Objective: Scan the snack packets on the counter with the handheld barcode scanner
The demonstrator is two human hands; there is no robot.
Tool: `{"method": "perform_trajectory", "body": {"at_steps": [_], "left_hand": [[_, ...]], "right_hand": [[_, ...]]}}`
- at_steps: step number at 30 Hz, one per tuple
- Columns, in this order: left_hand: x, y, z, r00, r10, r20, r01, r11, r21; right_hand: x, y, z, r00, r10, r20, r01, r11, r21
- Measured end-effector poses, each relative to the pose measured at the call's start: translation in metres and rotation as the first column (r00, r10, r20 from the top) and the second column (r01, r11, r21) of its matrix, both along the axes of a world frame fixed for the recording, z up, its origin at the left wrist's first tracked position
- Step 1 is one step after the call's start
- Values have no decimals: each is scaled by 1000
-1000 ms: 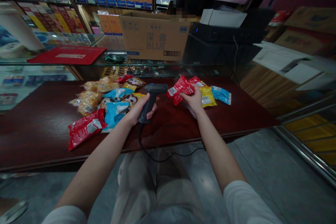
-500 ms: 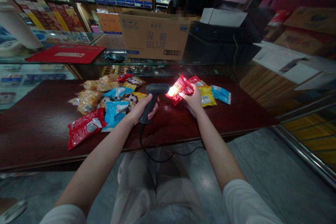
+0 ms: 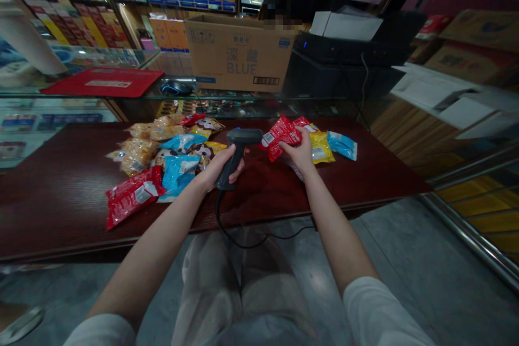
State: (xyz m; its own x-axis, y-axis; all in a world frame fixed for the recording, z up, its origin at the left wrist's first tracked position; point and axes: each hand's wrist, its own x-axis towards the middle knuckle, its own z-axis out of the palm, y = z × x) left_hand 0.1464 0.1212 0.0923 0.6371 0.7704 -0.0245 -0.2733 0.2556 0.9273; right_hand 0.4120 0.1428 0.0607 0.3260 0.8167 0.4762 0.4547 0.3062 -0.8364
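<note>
My left hand (image 3: 223, 167) is wrapped round the handle of a black corded barcode scanner (image 3: 240, 143), whose head points right. Pinched in my right hand (image 3: 299, 150) is a red snack packet (image 3: 279, 134), its white barcode label facing the scanner head. Behind and right of that hand lie a yellow packet (image 3: 323, 150) and a blue packet (image 3: 343, 145), with another red one partly hidden. Left of the scanner is a pile of packets: a blue packet (image 3: 178, 175), a red packet (image 3: 133, 197) with a barcode, and clear bags of pale food (image 3: 138, 154).
The dark wooden table (image 3: 60, 200) borders a glass counter behind. On that counter are a cardboard box (image 3: 239, 57), a computer mouse (image 3: 177, 88) and a red mat (image 3: 105, 82). The scanner's cable (image 3: 243, 247) hangs past the front edge. A metal rail (image 3: 474, 238) runs at right.
The scanner's bright light on the red packet has gone out, and the barcode label now shows plainly. Both hands have stayed almost in place.
</note>
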Motion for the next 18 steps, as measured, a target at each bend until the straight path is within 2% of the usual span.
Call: {"method": "perform_trajectory", "body": {"at_steps": [4, 8, 10, 14, 16, 18], "left_hand": [[-5, 0, 4, 986, 159, -45, -155, 984, 85], [-14, 6, 9, 928, 371, -42, -364, 924, 118], [-18, 10, 10, 901, 433, -34, -427, 898, 111], [-26, 19, 7, 887, 461, -22, -459, 885, 74], [-32, 23, 5, 899, 437, -2, -436, 897, 72], [-38, 25, 6, 916, 400, 24, -401, 914, 64]], "right_hand": [[12, -4, 6, 983, -160, 91, 154, 986, 62], [34, -6, 14, 886, -424, 188, 412, 906, 97], [45, -6, 17, 832, -488, 265, 487, 870, 73], [59, -6, 18, 732, -571, 372, 627, 778, -40], [62, -6, 16, 675, -628, 388, 689, 725, -26], [63, -4, 12, 648, -645, 405, 702, 712, 12]]}}
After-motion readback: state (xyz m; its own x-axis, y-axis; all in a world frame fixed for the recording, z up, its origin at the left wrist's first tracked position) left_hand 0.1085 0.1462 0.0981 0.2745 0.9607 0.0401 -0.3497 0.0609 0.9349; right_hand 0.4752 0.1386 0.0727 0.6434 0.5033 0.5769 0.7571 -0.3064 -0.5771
